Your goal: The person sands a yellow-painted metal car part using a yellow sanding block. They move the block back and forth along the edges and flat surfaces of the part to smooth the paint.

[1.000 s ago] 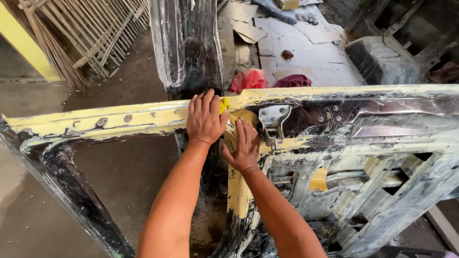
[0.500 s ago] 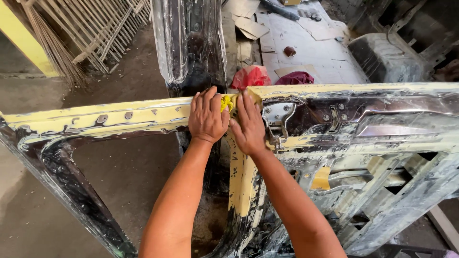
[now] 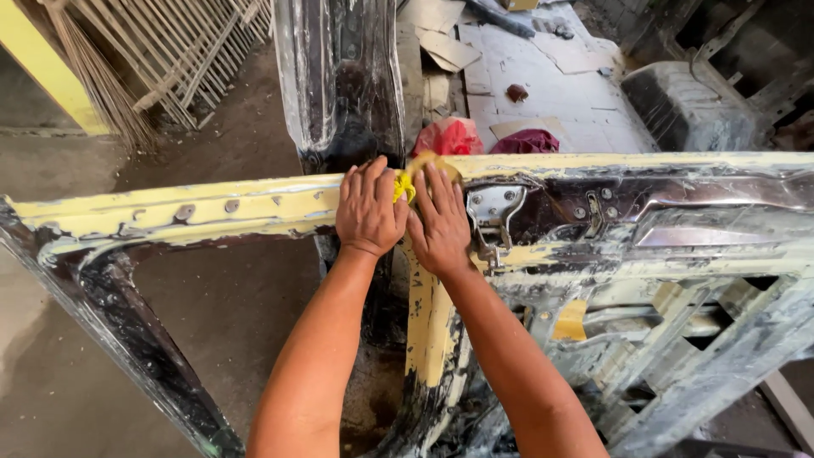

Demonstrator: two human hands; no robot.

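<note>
Both my hands press side by side on the top edge of an old car door frame (image 3: 212,212), black with worn yellow paint. My left hand (image 3: 370,208) lies flat on the frame, fingers together. My right hand (image 3: 441,222) sits just right of it over the vertical pillar (image 3: 430,322). Between them a small yellow pad or cloth (image 3: 404,185) shows, pinched under the fingers; which hand grips it I cannot tell. A metal latch plate (image 3: 492,212) is right beside my right hand.
A black panel (image 3: 343,76) stands upright behind the frame. Red and dark red rags (image 3: 449,136) lie on the floor beyond. A metal grille and a broom (image 3: 178,59) lean at the upper left. Cardboard scraps (image 3: 449,47) and a grey part (image 3: 687,102) lie farther back.
My right hand has moved up the pillar from below the top rail to sit next to my left hand at the rail's edge. The left hand has stayed put.
</note>
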